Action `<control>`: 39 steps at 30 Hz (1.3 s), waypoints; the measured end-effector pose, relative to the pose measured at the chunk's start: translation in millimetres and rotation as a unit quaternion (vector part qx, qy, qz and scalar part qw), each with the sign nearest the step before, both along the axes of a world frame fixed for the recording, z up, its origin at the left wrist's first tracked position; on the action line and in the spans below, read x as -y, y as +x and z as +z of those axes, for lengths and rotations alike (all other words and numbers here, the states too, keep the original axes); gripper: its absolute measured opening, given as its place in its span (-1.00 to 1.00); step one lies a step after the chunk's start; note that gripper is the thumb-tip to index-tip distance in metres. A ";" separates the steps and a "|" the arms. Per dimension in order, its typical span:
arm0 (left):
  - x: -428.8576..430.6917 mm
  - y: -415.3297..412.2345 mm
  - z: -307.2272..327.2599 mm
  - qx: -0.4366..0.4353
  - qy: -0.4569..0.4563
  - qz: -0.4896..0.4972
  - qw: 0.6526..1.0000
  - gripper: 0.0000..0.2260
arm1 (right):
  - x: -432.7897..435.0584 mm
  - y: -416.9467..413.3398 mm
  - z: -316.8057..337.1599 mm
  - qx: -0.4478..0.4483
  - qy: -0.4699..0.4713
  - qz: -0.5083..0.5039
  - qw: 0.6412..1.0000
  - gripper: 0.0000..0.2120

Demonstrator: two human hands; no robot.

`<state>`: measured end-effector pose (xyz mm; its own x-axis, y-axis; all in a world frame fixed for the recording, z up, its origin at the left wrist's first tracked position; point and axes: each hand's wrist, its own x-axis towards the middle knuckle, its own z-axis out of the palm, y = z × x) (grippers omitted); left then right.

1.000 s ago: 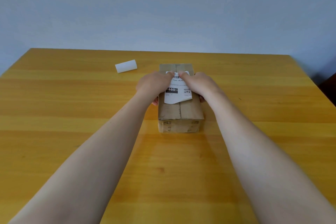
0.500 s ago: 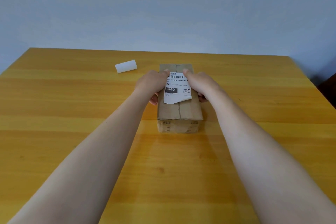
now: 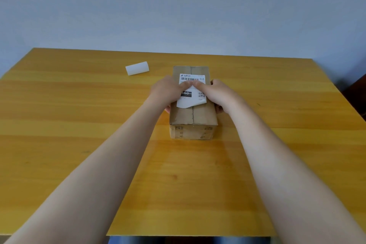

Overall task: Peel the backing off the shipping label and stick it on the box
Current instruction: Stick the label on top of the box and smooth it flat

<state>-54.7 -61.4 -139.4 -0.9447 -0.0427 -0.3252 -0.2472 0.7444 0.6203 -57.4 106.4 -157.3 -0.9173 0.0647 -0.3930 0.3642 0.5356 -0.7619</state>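
Observation:
A brown cardboard box (image 3: 193,116) lies lengthwise in the middle of the wooden table (image 3: 79,125). The white shipping label (image 3: 190,102), with a barcode and a QR code, rests on the box top. Its far part lies flat, while the near edge curls up a little. My left hand (image 3: 166,90) and my right hand (image 3: 216,91) sit on either side of the box. Both thumbs meet on the label just below the barcode and press it down. The other fingers reach down the box's sides.
A curled piece of white backing paper (image 3: 137,68) lies on the table to the left of the box's far end. A pale wall stands behind the table. A dark object shows past the table's right edge.
My thumbs slid from the label's far edge toward me to its middle. The barcode strip, covered before, now shows and lies flat on the box.

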 end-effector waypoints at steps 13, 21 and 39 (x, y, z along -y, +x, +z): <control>23.3 2.0 1.6 0.067 0.165 0.030 0.984 -0.61 | -15.0 1.3 2.4 0.044 -0.102 0.028 0.993 -0.65; 36.9 -0.5 2.1 0.128 0.267 0.014 0.955 -0.58 | -31.0 -7.0 3.7 0.113 -0.142 0.066 0.981 -0.47; 9.5 5.6 3.5 0.063 0.141 0.062 0.986 -0.60 | -7.5 -3.7 -4.7 0.014 -0.072 -0.004 0.997 -0.42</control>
